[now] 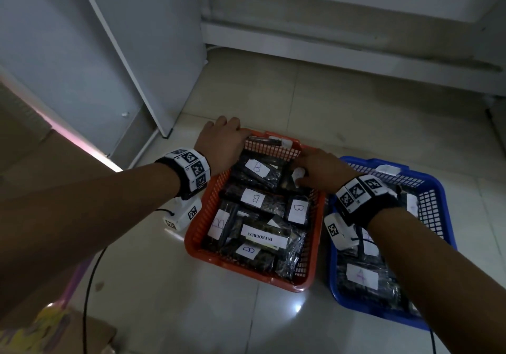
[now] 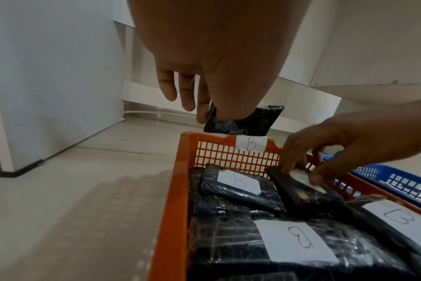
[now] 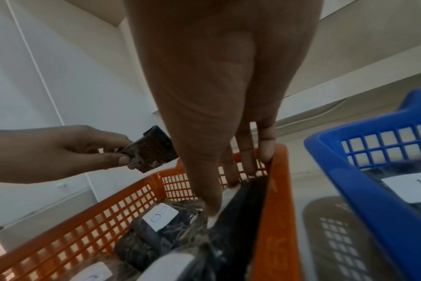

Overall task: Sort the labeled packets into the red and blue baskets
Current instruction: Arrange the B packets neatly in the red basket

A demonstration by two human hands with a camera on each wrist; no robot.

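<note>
The red basket (image 1: 197,233) sits on the floor, full of dark wrapped packets with white "B" labels (image 1: 256,168). My left hand (image 1: 227,134) pinches one dark packet (image 2: 243,119) just above the basket's far rim, beside the "B" tag (image 2: 251,143). My right hand (image 1: 301,172) reaches into the far right corner, thumb and fingers gripping a tilted dark packet (image 3: 243,205) that leans on the right wall (image 3: 274,209). The blue basket (image 1: 446,216) stands to the right with an "A" packet (image 1: 361,275); my right forearm hides much of it.
A white cabinet panel (image 1: 109,52) rises at the left, close to the red basket's far corner. A low white wall ledge (image 1: 356,44) runs along the back. Cardboard (image 1: 41,189) and a black cable (image 1: 90,285) lie at lower left on the pale tiled floor (image 1: 219,312).
</note>
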